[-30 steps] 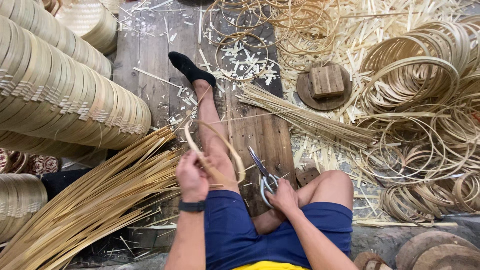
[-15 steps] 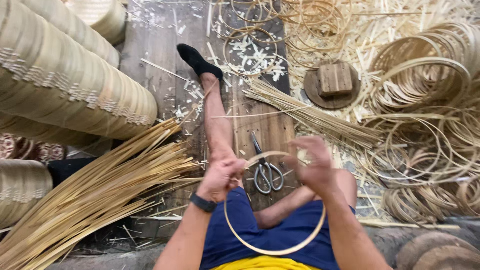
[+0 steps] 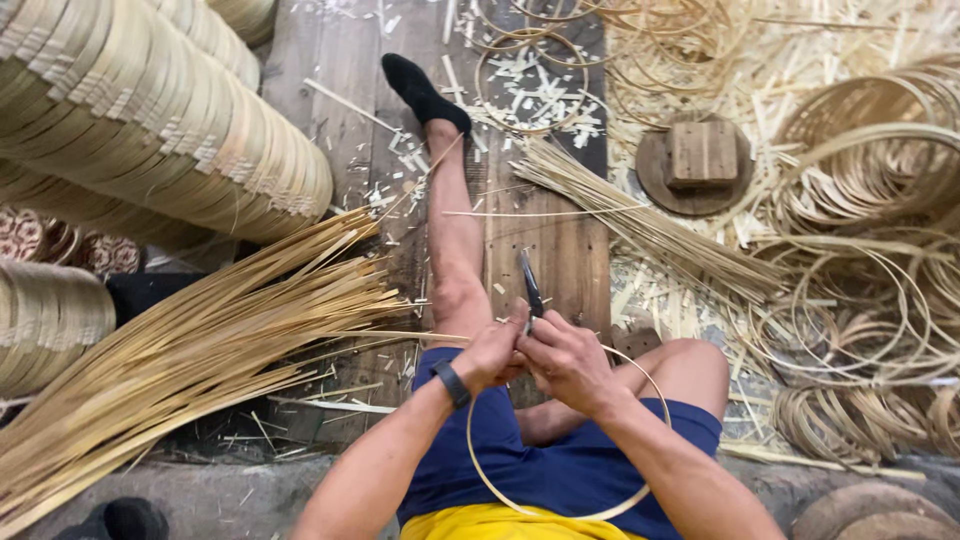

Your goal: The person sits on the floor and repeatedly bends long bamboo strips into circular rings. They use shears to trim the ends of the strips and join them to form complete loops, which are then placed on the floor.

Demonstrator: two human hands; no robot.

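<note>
While both hands meet over the lap, I read the work as closing a bamboo hoop (image 3: 560, 500) at its joint. My left hand (image 3: 492, 355) has its fingers curled tight around the two overlapping ends of the strip, just above the knee. My right hand (image 3: 565, 362) is closed too, pressed against the left; a dark pair of scissors (image 3: 529, 285) pokes up from between them, though I cannot tell which hand really carries it. The hoop itself hangs down from that pinch and loops across the blue shorts (image 3: 560, 470), resting lightly on the thighs.

Risk, as I judge it, sits mostly at the joint. The strip looks springy, so if the left grip loosens, the ends could snap apart and the ring would open. The scissor point stands very near the fingers and the bare left leg (image 3: 455, 250) stretched along the wooden floor (image 3: 560, 250); a slip there might nick skin or split the strip.

To my left a sheaf of long bamboo strips (image 3: 200, 350) lies near the knee, and stacked hoops (image 3: 150, 130) fill the upper left. Loose rings (image 3: 870, 300) are heaped at my right beside a round wooden block (image 3: 700, 160).
</note>
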